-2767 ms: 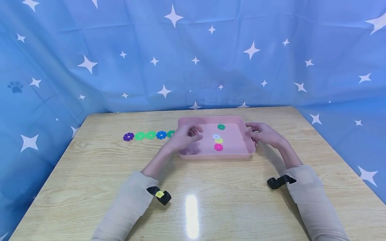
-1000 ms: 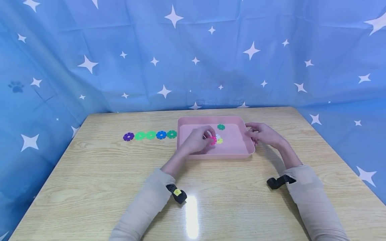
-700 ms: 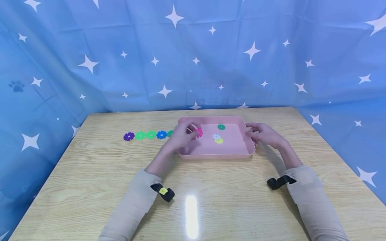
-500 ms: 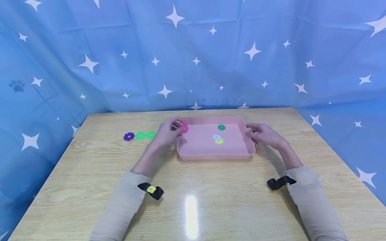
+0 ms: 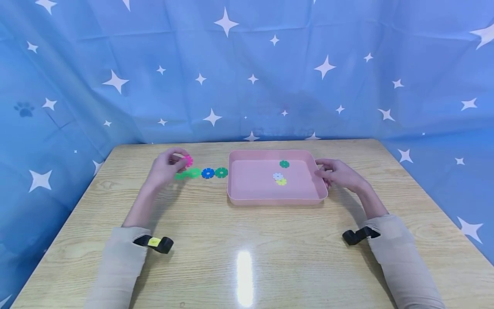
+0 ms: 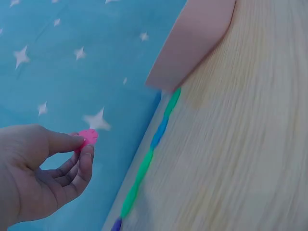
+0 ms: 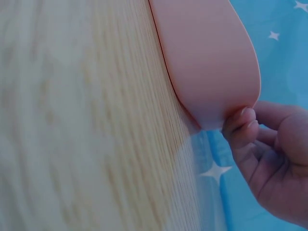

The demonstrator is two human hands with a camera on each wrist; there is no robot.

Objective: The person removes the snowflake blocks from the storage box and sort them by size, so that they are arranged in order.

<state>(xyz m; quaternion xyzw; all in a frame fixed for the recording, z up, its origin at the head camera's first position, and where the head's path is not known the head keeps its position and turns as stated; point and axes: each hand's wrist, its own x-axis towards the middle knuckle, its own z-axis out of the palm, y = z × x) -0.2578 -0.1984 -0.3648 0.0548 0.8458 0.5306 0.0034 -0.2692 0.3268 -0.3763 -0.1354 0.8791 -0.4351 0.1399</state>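
Note:
My left hand (image 5: 164,169) pinches a pink notched plastic disc, a snowflake building piece (image 6: 88,136), between thumb and fingers. It is held over the left end of a row of similar discs on the table. In that row lie light green discs (image 5: 195,173), a blue disc (image 5: 207,173) and a dark green disc (image 5: 221,172). A purple disc (image 6: 117,224) shows only in the left wrist view; the hand hides it in the head view. My right hand (image 5: 338,174) grips the right rim of a pink tray (image 5: 278,201), thumb and fingers on its wall.
Inside the tray lie a green disc (image 5: 284,164), a white disc (image 5: 278,176) and a yellow disc (image 5: 281,182), the last two overlapping. The wooden table (image 5: 293,249) ends at the back against a blue star-patterned curtain (image 5: 247,77).
My left hand picked the pink disc out of the tray and carried it left, over the tray's rim to the row's left end. My right hand stays on the tray.

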